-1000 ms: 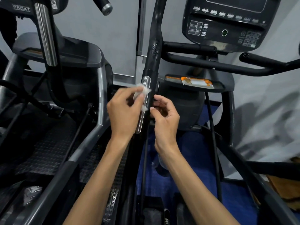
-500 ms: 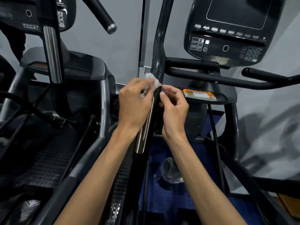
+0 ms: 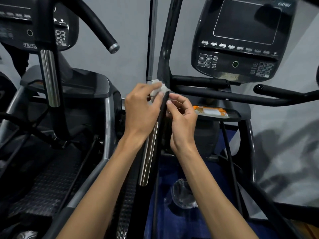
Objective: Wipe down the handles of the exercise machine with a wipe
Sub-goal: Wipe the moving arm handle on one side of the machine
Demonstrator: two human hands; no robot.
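A tall black handle (image 3: 165,54) of the exercise machine rises through the middle of the view, with a chrome sensor strip (image 3: 148,156) lower down. My left hand (image 3: 141,111) pinches a small crumpled white wipe (image 3: 159,88) against the handle's left side, just above the strip. My right hand (image 3: 181,118) sits on the handle's right side with fingertips touching the black bar and nothing in it. Part of the wipe is hidden behind my fingers.
The machine's console (image 3: 240,38) and fixed black handlebars (image 3: 224,95) stand at right, above a tray with an orange-and-white packet (image 3: 210,112). A second machine (image 3: 51,75) with a chrome-strip handle fills the left. A clear plastic bottle (image 3: 183,194) lies on the blue floor below.
Both hands have slid upward along the handle, from the chrome strip to the black bar above it, with the wipe still in the left hand.
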